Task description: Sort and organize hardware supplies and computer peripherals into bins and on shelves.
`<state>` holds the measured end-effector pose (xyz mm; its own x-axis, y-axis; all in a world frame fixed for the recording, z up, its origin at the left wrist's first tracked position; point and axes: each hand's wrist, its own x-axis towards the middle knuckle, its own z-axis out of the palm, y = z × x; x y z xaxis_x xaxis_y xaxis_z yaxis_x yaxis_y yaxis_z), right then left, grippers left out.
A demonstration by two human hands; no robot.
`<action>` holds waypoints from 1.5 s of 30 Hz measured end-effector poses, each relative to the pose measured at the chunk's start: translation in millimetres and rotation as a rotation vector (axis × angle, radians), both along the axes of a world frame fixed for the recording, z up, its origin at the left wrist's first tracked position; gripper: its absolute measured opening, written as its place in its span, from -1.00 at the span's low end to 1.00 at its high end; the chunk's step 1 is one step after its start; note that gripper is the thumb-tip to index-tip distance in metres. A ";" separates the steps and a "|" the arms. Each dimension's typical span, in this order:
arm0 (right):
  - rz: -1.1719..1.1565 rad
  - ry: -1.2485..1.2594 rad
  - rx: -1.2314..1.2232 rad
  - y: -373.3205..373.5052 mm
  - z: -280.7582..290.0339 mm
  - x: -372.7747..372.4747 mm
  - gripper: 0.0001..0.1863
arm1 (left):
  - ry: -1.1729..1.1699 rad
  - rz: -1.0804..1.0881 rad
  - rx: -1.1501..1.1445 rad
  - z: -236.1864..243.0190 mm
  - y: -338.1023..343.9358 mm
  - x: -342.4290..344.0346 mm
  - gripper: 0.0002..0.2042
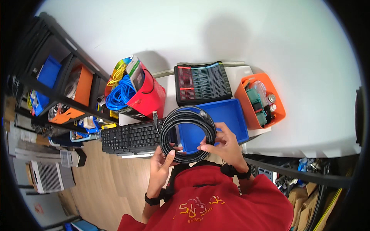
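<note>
A coil of black network cable [165, 133] is held up between my two hands, over the front of the blue tray [231, 115] and the right end of the black keyboard [131, 135]. My left hand [161, 163] grips its lower left side, thumb on top. On the lower right side, my right hand [227, 147] has its thumb and fingers closed around the loops. One plug [155, 117] sticks out at the coil's upper left, and another lies near its upper right. The keyboard has its own cord wrapped across it.
Behind the keyboard stands a red bag [152, 98] with blue cable [121, 92] and yellow cable [116, 75]. A black case of small labelled pieces [202, 82] lies behind the tray. An orange bin [278, 109] with bottles is right. Black shelving [59, 96] rises at left.
</note>
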<state>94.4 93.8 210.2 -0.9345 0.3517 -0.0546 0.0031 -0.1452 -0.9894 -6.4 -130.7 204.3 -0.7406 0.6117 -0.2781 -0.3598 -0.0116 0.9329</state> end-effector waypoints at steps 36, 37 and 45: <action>0.167 0.339 1.191 -151.0 -2.4 -395.2 -0.74 | 0.028 0.341 0.150 11.3 -224.3 -332.7 -0.62; 0.162 0.242 1.267 -151.0 -19.8 -415.8 -0.72 | 0.028 0.390 0.122 9.7 -227.2 -331.2 -0.62; 0.227 -0.037 1.283 -144.8 -49.6 -448.7 -0.58 | -0.037 0.407 0.144 -10.2 -271.5 -339.3 -0.63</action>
